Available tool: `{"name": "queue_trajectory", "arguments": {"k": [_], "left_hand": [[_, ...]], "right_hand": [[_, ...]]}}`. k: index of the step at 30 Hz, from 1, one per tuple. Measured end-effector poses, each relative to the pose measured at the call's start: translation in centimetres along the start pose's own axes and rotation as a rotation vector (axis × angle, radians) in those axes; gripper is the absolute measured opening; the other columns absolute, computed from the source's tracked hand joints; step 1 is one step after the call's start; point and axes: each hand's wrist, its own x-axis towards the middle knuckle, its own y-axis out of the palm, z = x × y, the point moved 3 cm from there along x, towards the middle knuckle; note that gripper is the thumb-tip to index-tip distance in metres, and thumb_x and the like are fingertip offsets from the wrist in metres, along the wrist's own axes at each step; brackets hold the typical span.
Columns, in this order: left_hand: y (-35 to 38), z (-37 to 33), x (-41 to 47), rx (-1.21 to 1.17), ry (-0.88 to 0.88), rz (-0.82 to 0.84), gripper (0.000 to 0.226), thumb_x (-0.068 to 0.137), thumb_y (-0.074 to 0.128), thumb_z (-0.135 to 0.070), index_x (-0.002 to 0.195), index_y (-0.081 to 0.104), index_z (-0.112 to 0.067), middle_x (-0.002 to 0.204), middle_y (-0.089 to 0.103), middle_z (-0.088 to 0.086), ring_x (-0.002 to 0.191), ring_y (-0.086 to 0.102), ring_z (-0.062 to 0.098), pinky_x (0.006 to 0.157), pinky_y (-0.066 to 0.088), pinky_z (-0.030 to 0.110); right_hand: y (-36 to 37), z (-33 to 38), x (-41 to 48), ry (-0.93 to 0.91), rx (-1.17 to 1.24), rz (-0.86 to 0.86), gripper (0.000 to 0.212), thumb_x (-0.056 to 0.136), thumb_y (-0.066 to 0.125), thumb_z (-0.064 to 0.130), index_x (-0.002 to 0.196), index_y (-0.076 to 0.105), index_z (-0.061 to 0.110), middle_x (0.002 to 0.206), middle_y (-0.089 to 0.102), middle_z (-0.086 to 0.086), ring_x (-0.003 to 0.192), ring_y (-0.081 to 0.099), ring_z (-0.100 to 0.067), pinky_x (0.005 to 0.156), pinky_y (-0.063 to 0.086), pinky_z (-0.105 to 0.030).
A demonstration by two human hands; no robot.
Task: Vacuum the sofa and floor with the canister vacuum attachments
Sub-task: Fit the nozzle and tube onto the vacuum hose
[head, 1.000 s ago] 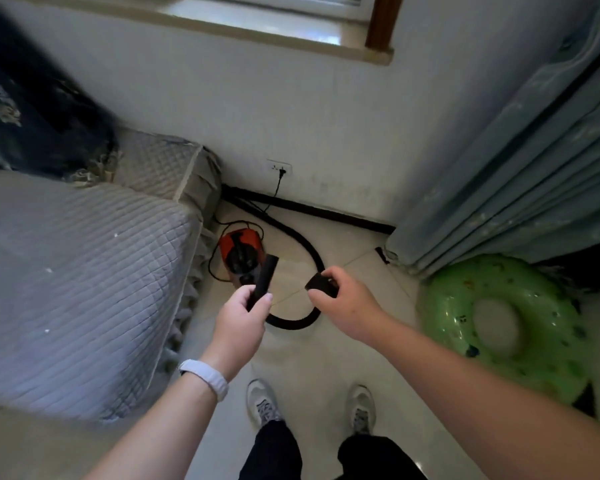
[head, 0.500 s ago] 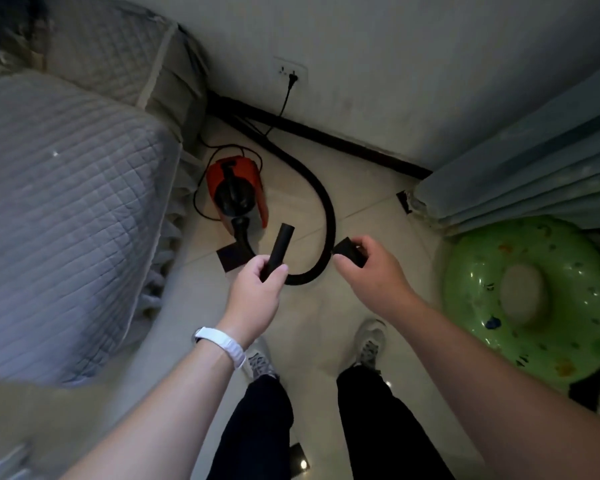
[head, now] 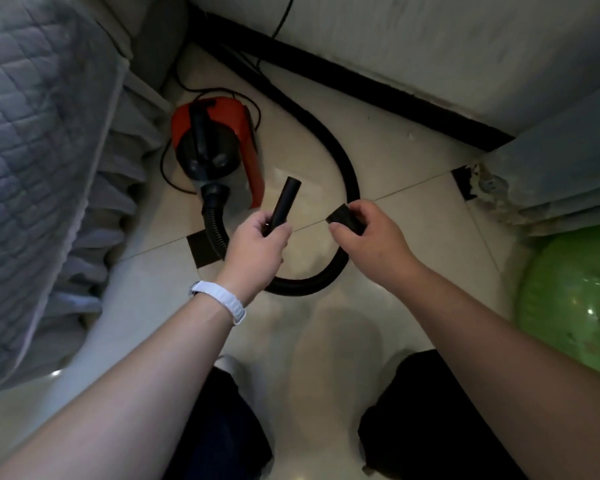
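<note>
A red and black canister vacuum stands on the tiled floor beside the sofa. Its black ribbed hose loops from the front of the canister around to the right and back toward the wall. My left hand is shut on a black tube attachment that points up and away. My right hand is shut on a small black nozzle piece, a short gap right of the tube. The grey quilted sofa fills the left side.
A green inflatable ring lies at the right edge. Folded grey-blue bedding is stacked at the upper right. A black power cord runs up the white wall. My legs in dark trousers are at the bottom.
The view has tipped further down and closer to the floor. Both hands still hold their pieces, now a little nearer the vacuum, with the tube and nozzle closer together.
</note>
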Motion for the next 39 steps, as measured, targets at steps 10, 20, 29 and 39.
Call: {"name": "queue_trajectory", "arguments": {"k": [10,20,29,39], "left_hand": [[3.1,2.9,7.4,0.105,0.168,-0.06,0.018,0.096,0.06,-0.027,0.104,0.064,-0.011,0.078,0.057,0.004,0.061,0.05,0.016,0.059,0.043,0.031],[4.4,1.0,9.0,0.003,0.247,0.021,0.024,0.096,0.06,-0.043,0.092,0.067,-0.02,0.069,0.057,-0.001,0.055,0.047,0.009,0.059,0.041,0.033],[5.4,0.9,9.7,-0.039,0.239,0.061,0.037,0.1,0.056,-0.037,0.104,0.065,-0.001,0.064,0.057,-0.002,0.05,0.046,0.014,0.058,0.038,0.03],[5.8,0.7,9.1,-0.158,0.213,0.197,0.032,0.097,0.057,-0.045,0.097,0.065,-0.014,0.064,0.038,0.004,0.049,0.029,0.015,0.049,0.021,0.029]], "right_hand": [[0.4,-5.4,9.0,-0.11,-0.069,-0.071,0.021,0.092,0.066,0.04,0.108,0.057,0.029,0.091,0.065,0.005,0.077,0.065,-0.017,0.071,0.054,-0.033],[-0.3,-2.7,9.2,-0.228,-0.087,-0.003,0.027,0.092,0.064,0.045,0.114,0.058,0.029,0.097,0.067,0.002,0.08,0.067,-0.018,0.07,0.057,-0.034],[-1.6,-3.0,10.2,-0.153,0.21,-0.053,0.025,0.092,0.065,0.045,0.103,0.069,0.023,0.087,0.07,0.001,0.074,0.067,-0.015,0.061,0.05,-0.028],[-2.4,-2.4,9.8,-0.037,0.603,-0.041,0.015,0.099,0.056,0.026,0.086,0.057,0.02,0.081,0.056,-0.002,0.074,0.06,-0.02,0.057,0.054,-0.033]]}}
